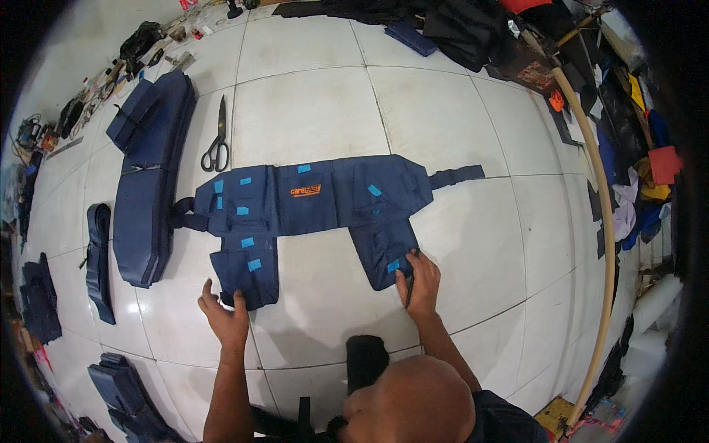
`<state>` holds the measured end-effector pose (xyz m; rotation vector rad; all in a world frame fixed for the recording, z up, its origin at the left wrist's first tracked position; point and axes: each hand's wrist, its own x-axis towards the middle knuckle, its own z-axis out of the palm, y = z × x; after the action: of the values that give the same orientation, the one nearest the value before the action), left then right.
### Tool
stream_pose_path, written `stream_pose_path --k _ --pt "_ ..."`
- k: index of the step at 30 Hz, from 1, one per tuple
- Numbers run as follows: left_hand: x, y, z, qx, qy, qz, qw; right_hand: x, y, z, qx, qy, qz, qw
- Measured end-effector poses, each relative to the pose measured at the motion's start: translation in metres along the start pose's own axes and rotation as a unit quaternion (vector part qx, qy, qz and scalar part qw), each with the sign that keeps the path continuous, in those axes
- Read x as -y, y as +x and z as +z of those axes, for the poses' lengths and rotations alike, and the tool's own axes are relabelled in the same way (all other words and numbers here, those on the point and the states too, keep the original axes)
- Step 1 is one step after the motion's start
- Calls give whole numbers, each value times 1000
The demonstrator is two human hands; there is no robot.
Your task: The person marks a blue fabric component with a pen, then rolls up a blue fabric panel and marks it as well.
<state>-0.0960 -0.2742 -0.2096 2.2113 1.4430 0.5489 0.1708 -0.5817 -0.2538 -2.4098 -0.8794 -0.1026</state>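
A navy fabric waist belt [255, 193] with an orange print in its middle lies spread on the tiles, with small light-blue tape pieces stuck on it. Two pouch-like flaps hang toward me: the left flap [258, 282] and the right flap [373, 251]. My left hand [225, 316] is at the lower left corner of the left flap, fingers apart, thumb touching the fabric edge. At the outer lower edge of the right flap, my right hand [422, 286] is closed around a thin dark pen-like stick [408, 294], its fingertips against the cloth.
Black-handled scissors [217, 140] lie beyond the belt's left end. Beside them is a long stack of navy cut pieces [140, 221]. More navy bundles [98, 262] lie at left. A long wooden pole [605, 221] runs along the right, before heaped fabric scraps [646, 184].
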Motion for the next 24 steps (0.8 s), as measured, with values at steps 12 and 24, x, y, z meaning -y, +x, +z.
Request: stream_pose_path --k 12,24 --pt "-54 1 74 172 -69 1 983 -62 -13 -25 -58 -92 74 991" --pt "-148 38 91 280 -210 -39 936 -105 52 -51 -156 -46 147 976"
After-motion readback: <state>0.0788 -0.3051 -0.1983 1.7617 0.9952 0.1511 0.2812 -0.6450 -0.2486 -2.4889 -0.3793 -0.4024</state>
